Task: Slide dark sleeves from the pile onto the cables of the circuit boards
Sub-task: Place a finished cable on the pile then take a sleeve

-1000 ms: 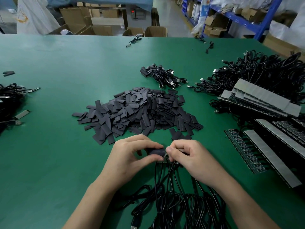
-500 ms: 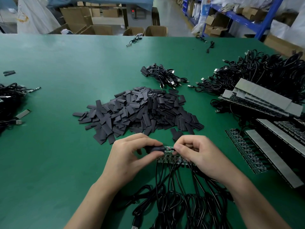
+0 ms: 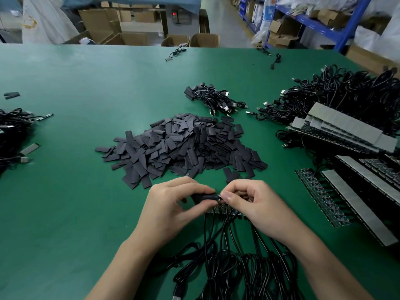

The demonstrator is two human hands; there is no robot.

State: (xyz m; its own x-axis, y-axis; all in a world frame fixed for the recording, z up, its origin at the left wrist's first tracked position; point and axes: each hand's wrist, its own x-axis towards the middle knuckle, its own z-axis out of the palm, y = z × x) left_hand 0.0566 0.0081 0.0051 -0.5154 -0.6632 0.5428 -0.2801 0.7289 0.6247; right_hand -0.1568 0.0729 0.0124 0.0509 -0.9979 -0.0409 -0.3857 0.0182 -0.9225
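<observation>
Two hands meet close in front of you, near the middle of the near edge of the table [image 3: 75, 83]. Your left hand [image 3: 171, 205] pinches one dark sleeve [image 3: 204, 197] between thumb and forefinger, with its open end turned toward your right hand [image 3: 254, 205]. The right thumb and forefinger are curled together at the sleeve's mouth, pinching something small. It is probably the end of a cable or board, but your fingers hide it too well to say.

Under both hands lies a strip of circuit boards [image 3: 216, 211], and its black cables [image 3: 227, 256] run back in loops toward the near edge. The pile of sleeves [image 3: 184, 146] sits just beyond your hands, toward the table's centre.

You appear to be at the threading step, with the sleeve lined up at the piece but not yet visibly over it. The next move calls for a firm right-hand pinch so the end stays stiff and straight. Your left hand then pushes the sleeve along it, perhaps squeezing the sleeve's sides to open its mouth.

Most of the cables on this strip look unsleeved. More stacks of boards [image 3: 357, 191] lie along the right edge, so I judge that much of the job remains.
</observation>
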